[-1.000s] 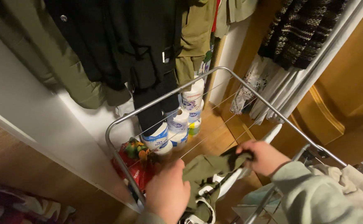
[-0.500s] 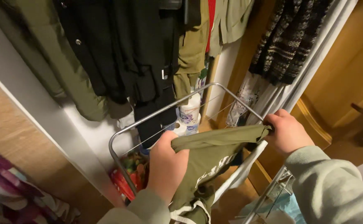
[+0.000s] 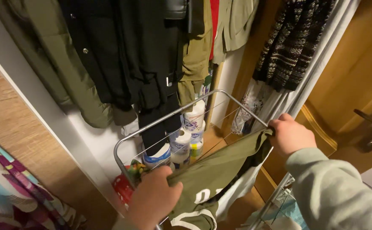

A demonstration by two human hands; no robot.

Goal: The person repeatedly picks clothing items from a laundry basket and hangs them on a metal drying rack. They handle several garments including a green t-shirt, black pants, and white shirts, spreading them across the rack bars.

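Above the metal drying rack (image 3: pixel 126 140), both hands stretch an olive green garment (image 3: pixel 213 174) out flat. Left hand (image 3: pixel 152 202) clenches its near edge, and right hand (image 3: pixel 290 136) clenches its far corner beside the rack's right rail. Toilet paper rolls (image 3: pixel 186 136) stand beneath the rack.

Bare hands, loose pale grey-green sweatshirt sleeve (image 3: pixel 335 191), soft ribbed cuff

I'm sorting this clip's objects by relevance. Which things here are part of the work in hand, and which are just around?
In hand:
- left hand and right hand, gripping the olive garment stretched between them
- metal drying rack beneath it

Just around:
- hanging coats
- patterned knit
- paper rolls
- wooden door
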